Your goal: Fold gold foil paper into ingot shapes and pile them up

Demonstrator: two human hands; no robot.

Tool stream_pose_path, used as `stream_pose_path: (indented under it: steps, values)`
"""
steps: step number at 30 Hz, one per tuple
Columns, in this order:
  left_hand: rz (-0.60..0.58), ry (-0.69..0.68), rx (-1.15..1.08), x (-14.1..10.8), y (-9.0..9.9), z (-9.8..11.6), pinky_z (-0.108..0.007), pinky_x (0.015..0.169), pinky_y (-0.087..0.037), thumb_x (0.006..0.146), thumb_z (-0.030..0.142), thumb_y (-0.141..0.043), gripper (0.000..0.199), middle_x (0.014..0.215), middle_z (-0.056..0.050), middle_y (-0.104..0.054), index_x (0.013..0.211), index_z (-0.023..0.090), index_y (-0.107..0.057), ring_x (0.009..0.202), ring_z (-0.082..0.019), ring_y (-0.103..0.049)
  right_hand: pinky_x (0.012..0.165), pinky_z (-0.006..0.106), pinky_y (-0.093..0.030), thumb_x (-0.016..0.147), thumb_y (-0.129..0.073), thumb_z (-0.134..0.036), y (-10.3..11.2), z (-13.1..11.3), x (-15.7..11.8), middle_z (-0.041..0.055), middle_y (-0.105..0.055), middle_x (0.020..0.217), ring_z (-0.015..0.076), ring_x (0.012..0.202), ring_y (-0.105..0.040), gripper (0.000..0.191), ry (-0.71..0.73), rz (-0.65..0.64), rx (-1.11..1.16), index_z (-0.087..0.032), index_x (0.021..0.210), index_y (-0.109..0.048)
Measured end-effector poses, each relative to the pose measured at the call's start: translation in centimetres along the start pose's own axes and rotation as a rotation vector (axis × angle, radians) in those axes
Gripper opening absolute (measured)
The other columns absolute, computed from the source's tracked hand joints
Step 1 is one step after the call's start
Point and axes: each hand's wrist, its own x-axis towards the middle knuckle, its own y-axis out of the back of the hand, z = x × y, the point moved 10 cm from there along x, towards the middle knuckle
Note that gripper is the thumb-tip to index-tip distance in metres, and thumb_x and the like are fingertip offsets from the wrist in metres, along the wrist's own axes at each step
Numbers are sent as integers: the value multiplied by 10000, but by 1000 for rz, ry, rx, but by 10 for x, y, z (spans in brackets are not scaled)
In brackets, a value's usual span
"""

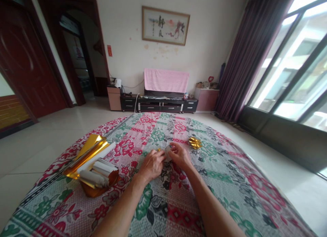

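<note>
My right hand [179, 156] pinches a small grey-white piece of foil paper [168, 153] between thumb and fingers, just above the patterned tablecloth. My left hand [154, 163] is closed, its curled fingers touching the paper's left edge. A tiny yellow-gold bit [159, 149] shows by the left fingertips; what it belongs to is hidden. To the right of my right hand lies a small heap of folded gold foil pieces [195, 143]. On the left side are gold foil sheets [93, 153] and silvery white paper rolls [94, 177], partly on a gold-brown wrapper [97, 192].
A round table with a flowered tablecloth [217, 203] fills the foreground. Beyond it stands a low black TV cabinet [163, 105] under a pink cloth [166, 79]. Purple curtains [245, 59] and a window are at the right, a dark red door [28, 59] at the left.
</note>
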Motion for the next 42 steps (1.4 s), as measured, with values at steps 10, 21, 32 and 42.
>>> stream_pose_path:
  steps: [10,21,32,42]
  values:
    - [-15,-4,-14,1,-3,0,-307,793,-421,803,133,-413,274,990,-35,-614,927,203,-648,854,-181,-472,448,207,-417,736,-458,-357,3,-4,-3,37,-631,732,123,544,-539,393,-47,45,173,-127,1040,-555]
    - [-69,-9,-6,-1,-2,3,-297,799,-411,850,159,-340,305,982,-17,-614,959,222,-618,821,-173,-440,593,263,-493,692,-506,-236,0,-12,-3,63,-672,889,154,681,-625,362,92,36,44,-160,1043,-552]
    - [-82,-6,21,-2,-2,4,-307,819,-408,818,133,-373,275,1003,-29,-596,919,216,-615,886,-184,-431,717,301,-494,708,-527,-216,-7,-23,-5,34,-678,902,152,732,-629,298,213,-43,-67,-181,999,-582]
    - [-32,-18,-1,0,2,4,-303,787,-420,813,120,-386,266,946,-51,-608,911,191,-623,821,-172,-469,735,286,-472,693,-527,-169,-7,-25,-7,10,-685,858,158,752,-632,277,218,-40,-197,-203,958,-601]
